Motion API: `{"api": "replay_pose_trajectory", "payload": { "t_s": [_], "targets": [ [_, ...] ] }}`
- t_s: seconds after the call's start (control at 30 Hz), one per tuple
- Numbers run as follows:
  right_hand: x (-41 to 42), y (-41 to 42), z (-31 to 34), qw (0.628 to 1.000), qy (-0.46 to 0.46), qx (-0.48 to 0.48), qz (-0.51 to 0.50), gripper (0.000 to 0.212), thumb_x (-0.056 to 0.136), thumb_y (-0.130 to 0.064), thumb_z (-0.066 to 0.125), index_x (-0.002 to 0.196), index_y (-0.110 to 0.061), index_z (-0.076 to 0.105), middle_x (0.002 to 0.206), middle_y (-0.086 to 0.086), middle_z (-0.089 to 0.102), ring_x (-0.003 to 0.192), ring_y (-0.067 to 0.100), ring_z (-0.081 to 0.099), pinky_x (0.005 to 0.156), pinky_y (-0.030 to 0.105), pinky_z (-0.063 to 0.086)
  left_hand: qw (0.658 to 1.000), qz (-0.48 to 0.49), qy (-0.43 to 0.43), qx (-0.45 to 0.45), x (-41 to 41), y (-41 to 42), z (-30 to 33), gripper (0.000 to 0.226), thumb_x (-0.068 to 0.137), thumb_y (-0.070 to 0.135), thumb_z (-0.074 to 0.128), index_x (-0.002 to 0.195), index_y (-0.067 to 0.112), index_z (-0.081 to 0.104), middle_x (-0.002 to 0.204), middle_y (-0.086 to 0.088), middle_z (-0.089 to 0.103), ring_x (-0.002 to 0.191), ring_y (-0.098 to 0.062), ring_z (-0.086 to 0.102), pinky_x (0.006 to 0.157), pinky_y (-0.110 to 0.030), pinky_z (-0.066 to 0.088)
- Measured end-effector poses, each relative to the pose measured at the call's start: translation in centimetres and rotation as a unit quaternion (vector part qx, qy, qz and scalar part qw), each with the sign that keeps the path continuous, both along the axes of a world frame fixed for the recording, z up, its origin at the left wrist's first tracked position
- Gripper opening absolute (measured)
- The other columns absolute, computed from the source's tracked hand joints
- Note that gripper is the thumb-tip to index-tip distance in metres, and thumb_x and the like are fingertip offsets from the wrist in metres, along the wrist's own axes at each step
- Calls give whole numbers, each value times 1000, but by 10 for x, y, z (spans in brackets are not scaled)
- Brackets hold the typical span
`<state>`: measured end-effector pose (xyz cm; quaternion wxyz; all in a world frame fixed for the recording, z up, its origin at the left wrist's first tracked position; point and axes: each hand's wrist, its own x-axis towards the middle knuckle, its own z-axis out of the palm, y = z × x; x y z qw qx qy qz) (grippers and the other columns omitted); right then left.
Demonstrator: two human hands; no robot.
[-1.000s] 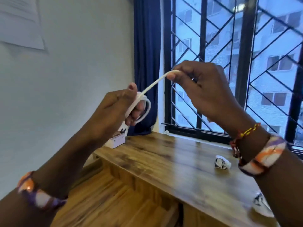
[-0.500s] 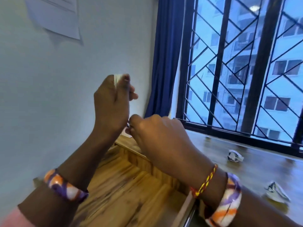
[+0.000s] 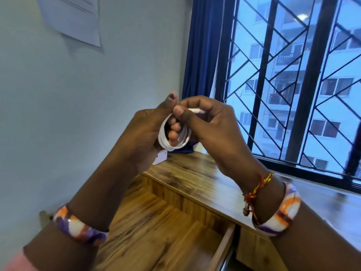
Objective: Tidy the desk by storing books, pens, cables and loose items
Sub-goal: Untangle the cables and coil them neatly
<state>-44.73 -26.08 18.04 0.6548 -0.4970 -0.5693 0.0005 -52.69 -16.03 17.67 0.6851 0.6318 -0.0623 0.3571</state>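
Observation:
A white cable (image 3: 166, 142) is wound into a coil of several loops, raised in front of me above the wooden desk (image 3: 197, 178). My left hand (image 3: 144, 137) holds the coil, with its fingers through the loops and the thumb pointing up. My right hand (image 3: 211, 126) pinches the cable's free end, a short white plug tip, between thumb and forefinger right beside the coil. Both hands touch each other at the coil.
An open wooden drawer (image 3: 220, 251) juts out below my wrists. A small white box (image 3: 161, 158) stands on the desk's far left corner by the wall. A barred window (image 3: 293, 85) and a blue curtain (image 3: 201, 45) rise behind; a paper sheet (image 3: 72, 18) hangs on the wall.
The long stretch of cable my right hand held taut has been wound up onto my left hand. Now only the short plug end sticks out, and my hands have come together.

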Motion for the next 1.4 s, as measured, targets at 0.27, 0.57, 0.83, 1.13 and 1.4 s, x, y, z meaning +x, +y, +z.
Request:
{"api": "replay_pose_trajectory", "payload": {
  "t_s": [0.27, 0.57, 0.83, 1.13, 1.4],
  "targets": [
    [43, 0, -10, 994, -28, 90, -50, 3, 87, -7, 61, 84, -6, 62, 62, 4, 60, 48, 10, 56, 49, 23, 46, 967, 235, -67, 66, 51, -30, -7, 43, 92, 39, 47, 59, 15, 64, 47, 2, 63, 46, -11, 62, 48, -18, 51],
    [127, -42, -5, 974, -103, 126, -158, 11, 82, -10, 67, 77, -19, 64, 68, -8, 65, 65, 9, 65, 61, 26, 52, 938, 293, -111, 150, 138, -61, -7, 35, 91, 36, 50, 62, 27, 66, 59, -13, 62, 61, -31, 58, 54, -35, 49],
    [228, -104, 6, 966, -87, 107, -220, 13, 80, -18, 70, 72, -23, 62, 62, -5, 62, 50, 11, 52, 47, 26, 42, 973, 131, -36, 184, 230, -116, 3, 35, 83, 44, 49, 72, 14, 64, 56, -3, 59, 42, -10, 55, 37, -20, 46],
    [322, -175, 13, 982, 16, 92, -164, 12, 79, -11, 70, 70, -13, 63, 66, 2, 64, 55, 16, 61, 52, 31, 54, 841, 321, -99, 424, 336, -157, 2, 22, 86, 27, 55, 102, 13, 64, 81, -4, 68, 68, -23, 63, 58, -40, 54],
    [385, -184, 8, 983, 167, 8, -72, 18, 71, -29, 69, 74, -13, 62, 60, -1, 68, 45, 13, 60, 50, 28, 54, 658, 524, -129, 525, 400, -168, -12, 22, 83, 23, 57, 88, 5, 69, 84, -12, 68, 76, -32, 61, 58, -30, 38]
  ]
}}
